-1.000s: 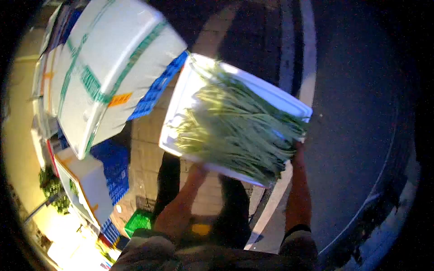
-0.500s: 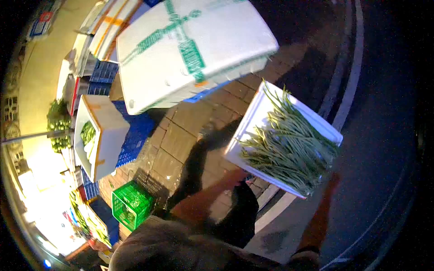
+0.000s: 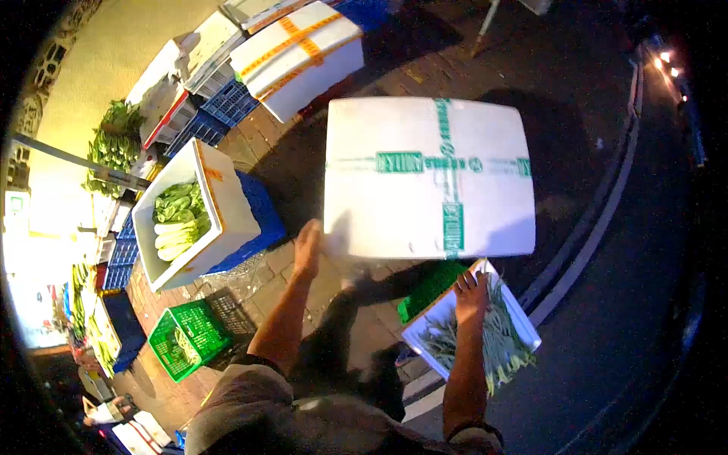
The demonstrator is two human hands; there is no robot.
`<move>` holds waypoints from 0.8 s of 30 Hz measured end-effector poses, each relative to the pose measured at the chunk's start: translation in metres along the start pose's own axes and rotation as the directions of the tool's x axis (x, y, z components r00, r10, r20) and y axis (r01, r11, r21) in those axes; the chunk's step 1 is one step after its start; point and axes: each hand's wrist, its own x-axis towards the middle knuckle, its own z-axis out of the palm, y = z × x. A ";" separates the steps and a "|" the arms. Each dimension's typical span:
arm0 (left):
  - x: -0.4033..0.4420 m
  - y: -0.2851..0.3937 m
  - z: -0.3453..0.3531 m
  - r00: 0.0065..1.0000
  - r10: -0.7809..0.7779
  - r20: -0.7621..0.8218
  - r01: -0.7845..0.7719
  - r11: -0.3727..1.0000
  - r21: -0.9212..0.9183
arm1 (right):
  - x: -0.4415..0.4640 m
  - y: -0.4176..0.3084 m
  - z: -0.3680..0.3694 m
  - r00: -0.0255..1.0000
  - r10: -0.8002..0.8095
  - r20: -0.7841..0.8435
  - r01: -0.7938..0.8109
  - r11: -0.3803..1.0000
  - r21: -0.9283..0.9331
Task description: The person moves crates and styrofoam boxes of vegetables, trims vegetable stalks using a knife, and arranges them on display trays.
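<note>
A white foam box (image 3: 425,205), its lid crossed with green printed tape, stands in front of me. My left hand (image 3: 307,246) is raised at its near left corner, fingers stretched out; I cannot tell whether they touch it. Below the box's right side lies a white foam tray (image 3: 522,318) of long thin green stalks (image 3: 497,322). Over that tray's far rim is my right hand (image 3: 471,294), fingers apart and gripping nothing visible. Under the tray's far left side shows a green plastic crate (image 3: 432,290).
An open foam box (image 3: 239,216) of leafy greens (image 3: 182,212) sits on a blue crate (image 3: 258,220) at left. Nearer stands another green crate (image 3: 189,334). Taped foam boxes (image 3: 299,57) are behind. A white-lined kerb (image 3: 584,258) borders the road at right.
Both hands were at the sides of the tray of stalks; now it rests partly over a green crate. My left hand has moved up to the taped box. The view has turned.
</note>
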 end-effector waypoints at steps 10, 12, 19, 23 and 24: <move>0.037 0.045 0.046 0.972 -0.088 0.218 0.017 0.950 0.310 | 0.071 0.001 0.072 0.971 0.090 0.220 -0.069 0.993 -0.101; 0.040 0.056 0.045 0.973 -0.124 0.194 0.066 0.958 0.280 | 0.079 0.006 0.096 0.991 -0.044 -0.128 0.023 0.987 -0.158; 0.050 0.006 0.066 0.950 -0.106 0.294 0.016 0.957 0.291 | 0.128 -0.011 0.074 0.986 -0.026 -0.163 -0.016 0.967 -0.253; 0.075 -0.011 0.115 0.939 -0.201 0.278 0.262 0.944 -0.202 | 0.174 -0.036 0.090 0.999 -0.014 0.031 0.017 0.996 -0.083; 0.078 -0.014 0.128 0.958 -0.138 0.253 0.185 0.967 -0.173 | 0.197 -0.055 0.084 0.999 -0.021 -0.036 0.012 0.976 -0.219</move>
